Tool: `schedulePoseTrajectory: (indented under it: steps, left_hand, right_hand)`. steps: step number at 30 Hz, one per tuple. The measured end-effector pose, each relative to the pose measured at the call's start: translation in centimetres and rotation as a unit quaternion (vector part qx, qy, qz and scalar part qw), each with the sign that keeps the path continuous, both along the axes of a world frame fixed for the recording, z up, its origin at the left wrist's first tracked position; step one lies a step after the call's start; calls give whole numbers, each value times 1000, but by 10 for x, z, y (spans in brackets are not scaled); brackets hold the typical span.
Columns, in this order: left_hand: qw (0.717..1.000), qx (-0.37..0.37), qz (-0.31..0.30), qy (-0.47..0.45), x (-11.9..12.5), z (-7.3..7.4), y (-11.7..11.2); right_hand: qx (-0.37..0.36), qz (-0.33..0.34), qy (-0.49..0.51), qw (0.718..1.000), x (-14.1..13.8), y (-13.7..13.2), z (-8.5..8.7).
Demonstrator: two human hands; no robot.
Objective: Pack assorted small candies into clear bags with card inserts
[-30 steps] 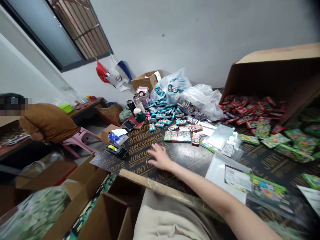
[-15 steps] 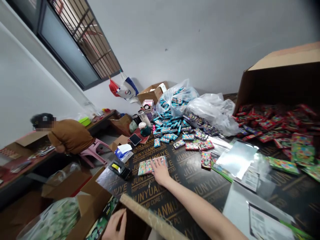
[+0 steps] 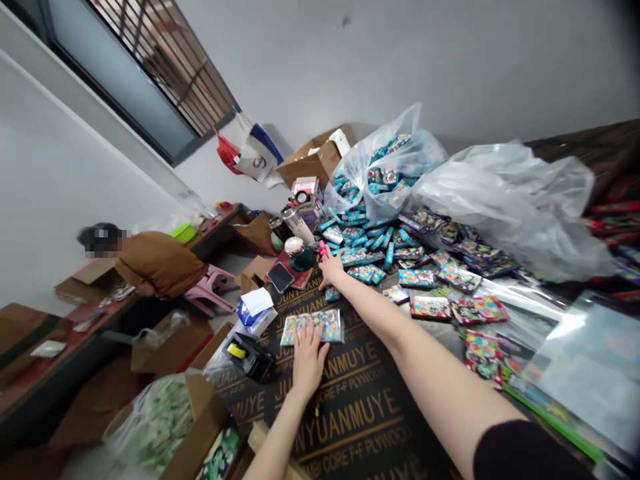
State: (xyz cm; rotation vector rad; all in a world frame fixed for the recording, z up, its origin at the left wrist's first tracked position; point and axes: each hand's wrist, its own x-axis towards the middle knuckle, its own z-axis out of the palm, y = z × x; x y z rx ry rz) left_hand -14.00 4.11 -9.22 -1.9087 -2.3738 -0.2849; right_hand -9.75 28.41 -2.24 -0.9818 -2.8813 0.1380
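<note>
My left hand [image 3: 309, 350] lies flat, fingers stretched out, on a clear-wrapped packet with a colourful print [image 3: 330, 327] on the dark printed board. My right hand [image 3: 331, 268] reaches farther out, its fingers apart. Its fingertips are at a small pink object [image 3: 321, 247], whose kind I cannot make out; whether they touch it is unclear. Just right of that hand lies a heap of small blue packets [image 3: 355, 237]. A dark green jar with a pale lid [image 3: 300, 253] stands to its left.
A clear bag of blue packets [image 3: 383, 177] stands at the back, beside crumpled clear plastic [image 3: 505, 200]. Red packets [image 3: 431, 307] lie on the right. A tape dispenser [image 3: 247, 357] and a phone [image 3: 281, 277] are on the left. Farther left, a person in brown [image 3: 155, 263] bends over another bench.
My right hand has left the colourful packet and moved out to the blue heap. My left hand has come up from the box edge onto the packet. The view has shifted right.
</note>
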Motion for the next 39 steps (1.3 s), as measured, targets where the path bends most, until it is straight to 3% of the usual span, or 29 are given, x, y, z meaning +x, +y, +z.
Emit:
schedulePoseTrajectory:
  steps: [2, 6, 11, 14, 18, 20, 22, 23, 25, 27, 29, 31, 33, 36, 39]
  left_hand:
    - [1000, 21, 0, -1, -7, -4, 11]
    - [997, 33, -69, -28, -17, -9, 34]
    - [999, 36, -27, -20, -14, -9, 70]
    - [998, 19, -55, -32, -11, -5, 93]
    - [992, 49, -114, 1, -17, -15, 120]
    - [991, 63, -119, 14, -20, -21, 128]
    - [992, 56, -112, 24, -16, -19, 129]
    - [992, 54, -107, 27, -13, -16, 126]
    - [992, 85, -92, 30, -2, -5, 117]
    - [984, 154, -85, 29, 14, 7, 103]
    - [974, 202, -101, 25, 32, 15, 84]
    - [974, 183, -133, 23, 53, 18, 62]
    - [979, 128, -154, 22, 73, 15, 39]
    - [987, 60, -149, 21, 95, 3, 11]
    - [992, 7, -121, 33, 102, -8, -5]
  right_hand:
    - [-3, 4, -58, 998, 18, -2, -10]
    - [31, 66, -75, 995, 78, -12, -20]
    - [33, 147, -43, 988, 140, -30, -23]
    - [56, 145, 10, 988, 176, -68, -10]
    - [70, 145, 80, 984, 242, -129, 25]
    - [54, 71, 102, 991, 290, -151, 38]
    - [27, -88, 131, 987, 351, -169, 40]
    - [14, -201, 149, 968, 385, -178, 36]
    - [-12, -397, 158, 904, 451, -199, 21]
    - [-24, -519, 153, 840, 503, -223, 4]
    - [-42, -589, 148, 793, 535, -245, -10]
    - [-62, -614, 152, 772, 544, -258, -17]
    - [-75, -616, 163, 767, 536, -255, -19]
    - [-80, -630, 173, 753, 507, -228, -18]
    - [-72, -664, 175, 723, 476, -195, -14]
